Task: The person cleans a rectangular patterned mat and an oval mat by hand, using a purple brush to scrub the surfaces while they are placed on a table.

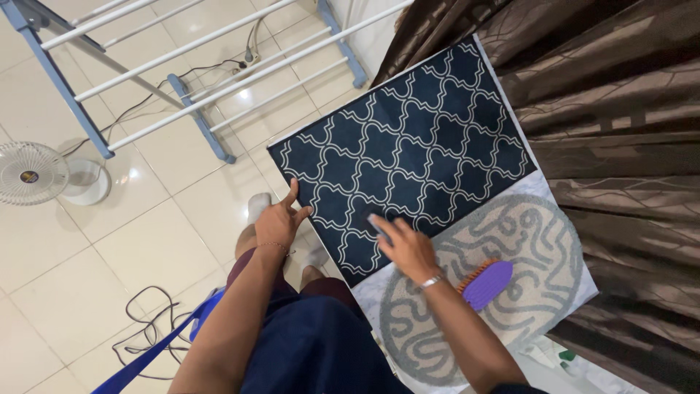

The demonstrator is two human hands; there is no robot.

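Observation:
A dark navy mat [408,146] with a white lattice pattern lies across a marble-look table [583,292]. My left hand [281,217] rests on the mat's near left edge, fingers spread. My right hand [403,244] presses flat on the mat near its lower edge, fingers together, holding nothing that shows. Beneath the navy mat's end lies a round grey mat [525,248] with a wavy pattern. A purple scrub brush [487,283] with orange bristles lies on the round mat, just right of my right wrist.
Brown curtains [620,95] hang along the table's right side. A white and blue drying rack [182,66] stands on the tiled floor at upper left, a small white fan [33,174] beside it. Cables [146,321] and a blue strap [157,346] lie at lower left.

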